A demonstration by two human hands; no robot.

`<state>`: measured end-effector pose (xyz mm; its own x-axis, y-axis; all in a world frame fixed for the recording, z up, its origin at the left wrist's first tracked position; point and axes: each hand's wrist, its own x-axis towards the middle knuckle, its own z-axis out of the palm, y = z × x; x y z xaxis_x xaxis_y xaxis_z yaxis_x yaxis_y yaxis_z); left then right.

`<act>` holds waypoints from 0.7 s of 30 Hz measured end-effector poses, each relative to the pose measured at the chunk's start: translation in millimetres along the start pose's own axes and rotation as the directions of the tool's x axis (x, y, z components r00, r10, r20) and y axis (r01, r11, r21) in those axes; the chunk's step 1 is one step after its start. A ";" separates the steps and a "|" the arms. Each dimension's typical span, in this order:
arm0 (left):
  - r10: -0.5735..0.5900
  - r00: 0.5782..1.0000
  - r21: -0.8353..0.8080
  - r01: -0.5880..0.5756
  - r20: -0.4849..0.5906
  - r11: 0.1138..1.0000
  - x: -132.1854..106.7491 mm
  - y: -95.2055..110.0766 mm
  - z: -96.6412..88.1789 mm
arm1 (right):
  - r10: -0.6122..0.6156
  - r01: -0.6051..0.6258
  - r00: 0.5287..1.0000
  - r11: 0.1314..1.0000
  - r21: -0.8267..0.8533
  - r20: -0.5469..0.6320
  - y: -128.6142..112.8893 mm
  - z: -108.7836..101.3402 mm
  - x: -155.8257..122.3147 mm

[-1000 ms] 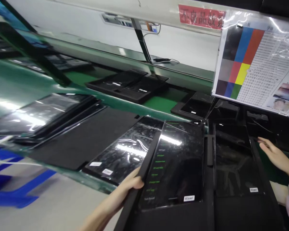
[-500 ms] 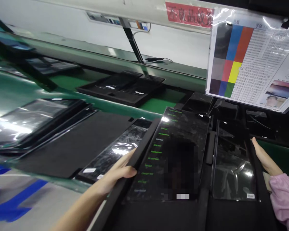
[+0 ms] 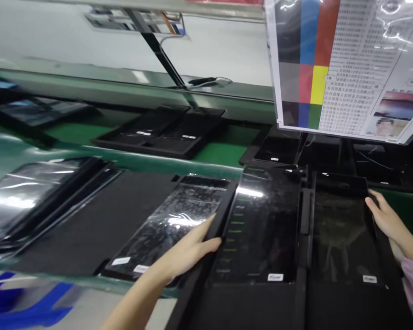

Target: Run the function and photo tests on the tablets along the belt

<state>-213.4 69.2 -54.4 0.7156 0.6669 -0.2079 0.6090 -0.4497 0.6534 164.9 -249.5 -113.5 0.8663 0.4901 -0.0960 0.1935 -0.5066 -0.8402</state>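
Observation:
A black foam tray (image 3: 254, 307) lies before me, tilted a little in view. My left hand (image 3: 189, 250) is closed around its left rim, thumb on top. At the opposite rim, my right hand (image 3: 392, 222) grips with the thumb over the edge; its other fingers are partly hidden. Two dark tablets rest side by side in the tray. The left tablet (image 3: 265, 229) shows a list of green text lines, while the right tablet (image 3: 344, 229) has a dark screen. Each carries a small white label near its lower edge.
Left of the tray lies another film-covered tablet (image 3: 172, 220) on a black foam sheet (image 3: 99, 224), beside stacked tablets (image 3: 34, 197). Behind, a green shelf holds a tray of tablets (image 3: 165, 133) and more devices (image 3: 278, 144). A colour chart (image 3: 351, 68) hangs at upper right.
The camera view has shifted and levelled. The tray and both hands have moved slightly right against the neighbouring tablet, and more of the right thumb shows. Both hands still hold the rims.

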 end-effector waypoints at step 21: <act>0.431 0.902 0.455 -0.372 -0.027 0.809 134.5 180.2 101.5 | -0.103 0.109 0.984 0.993 0.037 -0.147 15.4 -7.0 -4.5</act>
<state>27.3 17.6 -38.5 0.8986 0.4239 0.1135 0.3818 -0.8826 0.2743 167.2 -264.5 -122.2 0.9000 0.4301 0.0703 0.2700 -0.4236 -0.8647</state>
